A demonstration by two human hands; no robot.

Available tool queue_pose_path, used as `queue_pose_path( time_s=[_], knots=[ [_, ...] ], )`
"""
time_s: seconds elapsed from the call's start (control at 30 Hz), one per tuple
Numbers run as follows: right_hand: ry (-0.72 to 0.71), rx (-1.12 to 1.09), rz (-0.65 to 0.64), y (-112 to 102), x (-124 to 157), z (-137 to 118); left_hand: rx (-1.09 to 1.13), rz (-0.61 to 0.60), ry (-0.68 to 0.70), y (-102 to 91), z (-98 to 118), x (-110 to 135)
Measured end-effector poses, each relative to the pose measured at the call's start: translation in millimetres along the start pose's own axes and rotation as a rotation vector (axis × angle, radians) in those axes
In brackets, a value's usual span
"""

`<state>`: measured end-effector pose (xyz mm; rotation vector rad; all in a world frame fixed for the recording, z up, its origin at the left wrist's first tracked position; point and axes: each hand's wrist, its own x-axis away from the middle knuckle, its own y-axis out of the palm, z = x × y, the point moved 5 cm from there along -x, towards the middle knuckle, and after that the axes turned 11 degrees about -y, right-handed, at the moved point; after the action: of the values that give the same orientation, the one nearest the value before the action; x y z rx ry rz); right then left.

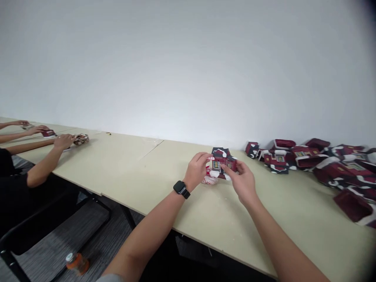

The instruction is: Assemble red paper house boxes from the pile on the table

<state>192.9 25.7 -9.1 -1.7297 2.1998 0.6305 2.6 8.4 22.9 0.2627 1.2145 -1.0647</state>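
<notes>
A dark red, house-shaped paper box with a black roof, white snow-like edges and a printed yellow window is held just above the table. My right hand grips its right end, thumb across the front. At the box's left edge my left hand, with a black watch on the wrist, has its fingers closed beside a small red-and-white striped part. Which piece its fingertips pinch is partly hidden. Below the box lies a clear-wrapped bundle with red-and-white stripes.
Several similar house boxes are heaped at the right along the wall. Two people's arms work at the far left, near a brown patterned item. Clear plastic lies by the table seam. A bottle stands on the floor.
</notes>
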Motion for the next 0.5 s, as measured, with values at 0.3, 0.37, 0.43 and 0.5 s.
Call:
queue_pose_path(
  time_s=[0.3,0.37,0.43,0.5],
  knots=[
    [0.023,-0.019,-0.070,5,2,-1,-0.016,0.038,0.098,4.6,18,3],
    [0.037,-0.014,-0.090,5,2,-2,-0.026,0.049,0.105,3.2,18,1],
    [0.051,-0.001,-0.102,5,3,-4,-0.036,0.033,0.106,3.1,17,0],
    [0.059,0.005,-0.112,5,5,-6,-0.050,0.023,0.093,2.9,17,-1]
  ],
)
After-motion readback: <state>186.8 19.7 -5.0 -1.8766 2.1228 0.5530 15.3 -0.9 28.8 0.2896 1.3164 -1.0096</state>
